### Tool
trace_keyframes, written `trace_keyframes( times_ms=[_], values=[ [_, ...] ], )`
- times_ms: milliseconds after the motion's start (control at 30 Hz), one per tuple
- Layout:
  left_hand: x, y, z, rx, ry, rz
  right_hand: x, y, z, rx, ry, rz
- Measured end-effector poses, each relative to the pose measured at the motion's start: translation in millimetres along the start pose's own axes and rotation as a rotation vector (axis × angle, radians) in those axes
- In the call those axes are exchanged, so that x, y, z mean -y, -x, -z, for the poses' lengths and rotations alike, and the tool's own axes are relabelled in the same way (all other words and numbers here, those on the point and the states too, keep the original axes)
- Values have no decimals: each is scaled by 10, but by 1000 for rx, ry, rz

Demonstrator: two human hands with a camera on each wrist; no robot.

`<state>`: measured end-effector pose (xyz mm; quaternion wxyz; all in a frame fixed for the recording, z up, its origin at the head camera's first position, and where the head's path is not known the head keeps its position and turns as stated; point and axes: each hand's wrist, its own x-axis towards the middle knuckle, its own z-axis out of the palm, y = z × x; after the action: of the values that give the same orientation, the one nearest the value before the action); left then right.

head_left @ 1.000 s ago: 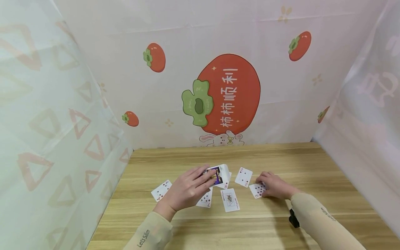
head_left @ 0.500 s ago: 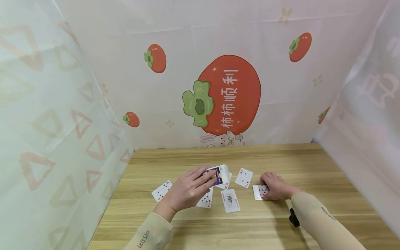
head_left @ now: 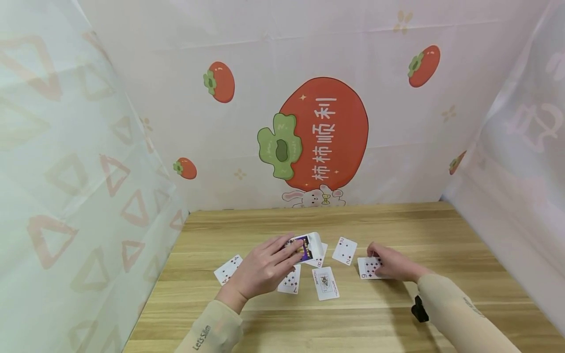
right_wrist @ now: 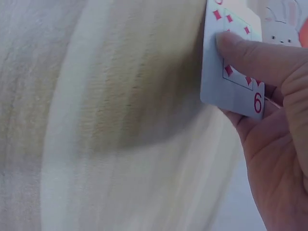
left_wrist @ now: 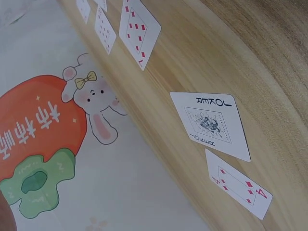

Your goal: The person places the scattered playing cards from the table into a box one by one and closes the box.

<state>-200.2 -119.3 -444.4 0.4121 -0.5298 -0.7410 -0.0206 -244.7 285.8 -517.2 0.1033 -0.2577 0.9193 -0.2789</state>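
Observation:
My left hand (head_left: 265, 267) grips a playing-card box (head_left: 304, 249), purple and white with a white flap at its right end. The box is above the table, partly covering an eight card (head_left: 319, 260). My right hand (head_left: 393, 262) pinches a diamond playing card (head_left: 368, 268) between thumb and fingers. In the right wrist view the thumb lies across that card's face (right_wrist: 214, 82), and a corner mark reads 9 or 6. Whether more cards sit behind it I cannot tell.
Face-up on the wooden table (head_left: 309, 326) lie a four of diamonds (head_left: 227, 269), a seven (head_left: 289, 282), a joker (head_left: 325, 283) and a two of diamonds (head_left: 344, 250). The left wrist view shows another joker (left_wrist: 209, 122) beside the four. Printed cloth walls surround the table.
My right hand has drawn the diamond card slightly to the right and turned it straighter, and the hand has shifted its hold. My left hand and the box stay nearly still.

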Motion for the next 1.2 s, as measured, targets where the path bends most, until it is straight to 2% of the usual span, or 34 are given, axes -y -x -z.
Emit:
trace_keyframes(
  times_ms=[300, 533, 833, 1000, 1200],
  values=[
    [28, 10, -23, -9, 5, 7, 189, 57, 256, -88, -60, 41],
    [36, 1, -46, -5, 6, 4, 439, 70, 440, -86, -304, 46],
    [36, -8, -55, 7, 11, 10, 812, 49, 524, -63, -485, 95],
    [35, -18, -67, -15, 22, -2, 999, 24, 512, -75, -479, 134],
    [32, -38, -86, -36, 8, -15, 1123, -34, 460, -93, -442, 175]
  ],
)
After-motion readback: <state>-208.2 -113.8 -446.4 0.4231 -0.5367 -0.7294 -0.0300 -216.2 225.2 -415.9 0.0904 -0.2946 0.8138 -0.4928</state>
